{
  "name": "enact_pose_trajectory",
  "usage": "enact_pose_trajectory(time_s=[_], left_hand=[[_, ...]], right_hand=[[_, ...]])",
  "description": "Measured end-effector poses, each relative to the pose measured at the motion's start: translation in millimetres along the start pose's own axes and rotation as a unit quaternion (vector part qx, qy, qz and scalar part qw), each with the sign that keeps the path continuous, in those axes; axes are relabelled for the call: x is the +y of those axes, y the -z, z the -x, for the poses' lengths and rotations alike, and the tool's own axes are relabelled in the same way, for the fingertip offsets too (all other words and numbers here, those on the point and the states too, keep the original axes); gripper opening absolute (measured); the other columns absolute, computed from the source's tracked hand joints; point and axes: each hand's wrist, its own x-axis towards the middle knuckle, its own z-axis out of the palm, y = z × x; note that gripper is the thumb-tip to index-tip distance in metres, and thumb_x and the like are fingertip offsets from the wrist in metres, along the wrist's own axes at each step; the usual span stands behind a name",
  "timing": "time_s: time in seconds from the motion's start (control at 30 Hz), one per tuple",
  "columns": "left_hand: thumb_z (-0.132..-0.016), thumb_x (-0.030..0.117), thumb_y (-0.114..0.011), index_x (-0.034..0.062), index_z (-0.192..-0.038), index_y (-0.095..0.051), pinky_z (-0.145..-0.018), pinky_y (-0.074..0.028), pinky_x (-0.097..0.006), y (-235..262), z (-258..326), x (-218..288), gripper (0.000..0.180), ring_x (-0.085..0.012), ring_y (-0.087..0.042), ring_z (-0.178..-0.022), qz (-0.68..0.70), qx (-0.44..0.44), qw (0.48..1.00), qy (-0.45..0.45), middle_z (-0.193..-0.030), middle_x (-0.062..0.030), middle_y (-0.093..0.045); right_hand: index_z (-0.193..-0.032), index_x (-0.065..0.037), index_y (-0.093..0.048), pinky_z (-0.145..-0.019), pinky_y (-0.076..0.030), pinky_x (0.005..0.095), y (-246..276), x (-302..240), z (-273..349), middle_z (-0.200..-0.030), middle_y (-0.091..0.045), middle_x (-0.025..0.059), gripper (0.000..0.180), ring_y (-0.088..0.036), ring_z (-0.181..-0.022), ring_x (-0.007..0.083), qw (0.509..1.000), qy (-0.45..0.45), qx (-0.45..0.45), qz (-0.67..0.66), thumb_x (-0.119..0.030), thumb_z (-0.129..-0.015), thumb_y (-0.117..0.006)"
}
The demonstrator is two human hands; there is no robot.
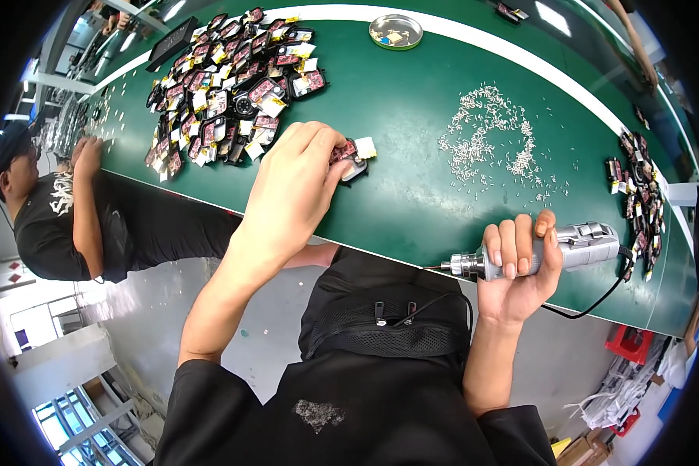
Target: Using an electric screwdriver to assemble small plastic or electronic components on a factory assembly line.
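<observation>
My left hand (299,175) pinches a small black-cased electronic unit (355,165) with a reddish circuit board and a white tag, low over the green table; my fingers hide part of it. In my right hand (524,260) lies a silver electric screwdriver (582,247), fingers wrapped round its body, its bit pointing left along the table's front edge. A black cord trails from its rear end. Small light screws (485,136) lie scattered on the table beyond the screwdriver. Close past my left hand rises a heap of similar electronic units (225,93).
At the right end is another pile of units (641,198). A round metal dish (396,33) holding small pieces stands at the far side, and a black tray (172,44) lies behind the heap. A co-worker (54,202) sits at the left along the green table (388,217).
</observation>
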Motion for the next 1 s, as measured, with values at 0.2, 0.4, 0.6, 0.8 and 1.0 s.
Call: enact_pose_trajectory(time_s=[0.2,0.4,0.6,0.8,1.0], left_hand=[[-0.071,-0.003,-0.067,-0.0017,-0.087,-0.059,-0.068,-0.05,-0.034,-20.0,4.2,19.3,0.018,-0.0262,-0.059,-0.079,-0.005,-0.009,0.994,-0.108,-0.087,-0.0099,-0.06],[-0.062,-0.002,-0.065,-0.0071,-0.094,-0.059,-0.067,-0.053,-0.035,-31.8,21.6,54.3,0.033,-0.0294,-0.061,-0.085,-0.016,-0.004,0.984,-0.179,-0.097,-0.015,-0.061],[-0.06,0.0,-0.063,-0.01,-0.093,-0.059,-0.068,-0.054,-0.035,-29.1,23.8,67.7,0.035,-0.0324,-0.061,-0.087,-0.012,-0.025,0.985,-0.17,-0.098,-0.0188,-0.06],[-0.062,0.0,-0.064,-0.0125,-0.098,-0.057,-0.07,-0.054,-0.037,-33.6,34.6,71.3,0.039,-0.034,-0.06,-0.092,-0.014,-0.05,0.987,-0.151,-0.105,-0.0221,-0.058],[-0.066,-0.003,-0.064,-0.0152,-0.101,-0.057,-0.073,-0.054,-0.038,-28.5,40.1,65.9,0.038,-0.0354,-0.058,-0.096,0.006,-0.086,0.985,-0.152,-0.112,-0.0245,-0.056]], right_hand=[[-0.087,-0.008,-0.043,-0.053,-0.037,0.0279,-14.4,11.0,22.6,-0.054,-0.035,-0.0017,0.01,-0.037,-0.045,0.0102,0.999,-0.04,0.033,-0.001,-0.017,-0.092,-0.046],[-0.092,-0.005,-0.043,-0.066,-0.041,0.0324,-33.3,46.5,52.6,-0.068,-0.045,0.0065,0.011,-0.047,-0.063,0.0173,0.989,-0.119,0.085,0.028,-0.015,-0.091,-0.049],[-0.093,-0.003,-0.043,-0.072,-0.042,0.0324,-34.0,49.0,54.6,-0.077,-0.048,0.0091,0.013,-0.048,-0.073,0.0171,0.986,-0.093,0.115,0.079,-0.014,-0.091,-0.049],[-0.093,-0.003,-0.043,-0.062,-0.043,0.0317,-23.0,37.3,53.2,-0.069,-0.049,0.0096,0.012,-0.049,-0.062,0.0183,0.986,-0.12,0.072,0.086,-0.014,-0.092,-0.048],[-0.091,-0.008,-0.047,-0.051,-0.036,0.0256,-39.1,-17.8,7.8,-0.052,-0.042,-0.0009,0.023,-0.041,-0.042,0.01,0.987,-0.024,-0.104,0.118,-0.031,-0.094,-0.049]])
